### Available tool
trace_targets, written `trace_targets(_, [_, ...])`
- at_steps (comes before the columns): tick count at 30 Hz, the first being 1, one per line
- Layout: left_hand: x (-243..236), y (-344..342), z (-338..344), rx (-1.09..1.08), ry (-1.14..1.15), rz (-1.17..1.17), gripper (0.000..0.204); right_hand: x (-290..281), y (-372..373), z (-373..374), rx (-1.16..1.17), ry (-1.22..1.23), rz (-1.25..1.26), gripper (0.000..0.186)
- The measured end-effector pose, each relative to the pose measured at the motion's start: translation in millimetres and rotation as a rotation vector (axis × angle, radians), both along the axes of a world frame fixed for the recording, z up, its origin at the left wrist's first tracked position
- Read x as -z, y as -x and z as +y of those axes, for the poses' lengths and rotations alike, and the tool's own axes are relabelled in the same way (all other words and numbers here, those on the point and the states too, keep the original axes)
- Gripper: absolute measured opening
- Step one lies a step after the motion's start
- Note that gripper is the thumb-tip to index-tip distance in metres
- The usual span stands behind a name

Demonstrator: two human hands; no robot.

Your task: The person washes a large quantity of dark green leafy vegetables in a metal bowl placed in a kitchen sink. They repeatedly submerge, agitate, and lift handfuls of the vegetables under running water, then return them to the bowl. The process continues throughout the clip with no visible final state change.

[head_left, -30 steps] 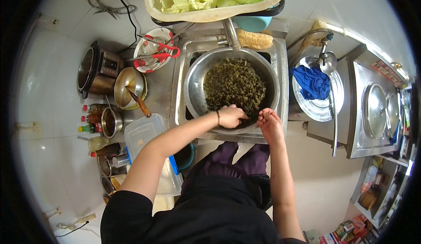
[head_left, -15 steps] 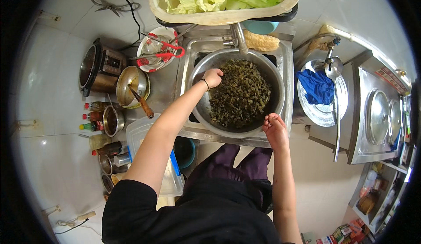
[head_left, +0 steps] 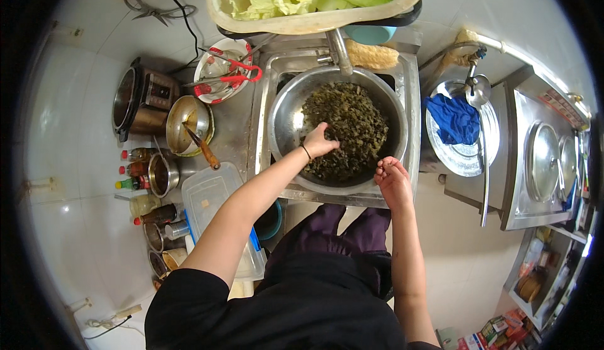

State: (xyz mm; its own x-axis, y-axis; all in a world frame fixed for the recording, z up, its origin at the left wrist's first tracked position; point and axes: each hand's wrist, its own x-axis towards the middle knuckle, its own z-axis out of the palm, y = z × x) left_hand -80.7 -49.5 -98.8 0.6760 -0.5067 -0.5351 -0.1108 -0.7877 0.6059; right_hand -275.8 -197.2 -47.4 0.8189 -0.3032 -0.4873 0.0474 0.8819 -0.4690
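Note:
A wide steel basin (head_left: 286, 120) sits in the sink, holding a heap of dark green chopped leafy vegetable (head_left: 352, 114), perhaps pickled greens. My left hand (head_left: 319, 141) reaches over the basin's left side. Its fingers are apart and their tips touch the near left part of the heap. At the basin's near right rim, my right hand (head_left: 394, 177) is turned partly palm up, its fingers curled together; whatever they pinch, if anything, is too small to make out.
Above the basin are a faucet (head_left: 340, 51) and a cream basket (head_left: 314, 24) of lettuce leaves. On the left stand a bowl with red-handled tongs (head_left: 242, 73), a pan (head_left: 179, 139), a cooker (head_left: 151, 95) and bottles. A metal lid with a blue cloth (head_left: 453, 118) is at right.
My left hand has moved from the basin's upper left edge down and right onto the greens, its fingers spreading. My right hand stays at the rim, its fingers still curled.

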Motion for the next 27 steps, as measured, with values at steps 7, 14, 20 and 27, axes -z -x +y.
trace_targets(7, [-38,47,-8,0.104,0.103,-0.206,0.04,-5,1,0,-0.004,0.009,0.043,0.006])
trace_targets(14, [-60,19,-17,0.386,0.33,-0.051,0.029,-6,2,-2,-0.001,0.004,0.044,0.008])
trace_targets(20, [-17,-83,-21,0.108,-0.068,-0.278,0.055,-6,0,0,0.019,-0.001,0.037,0.007])
trace_targets(27, [20,-80,-52,0.034,0.019,-0.091,0.081,-5,4,2,0.055,-0.006,0.049,0.007])
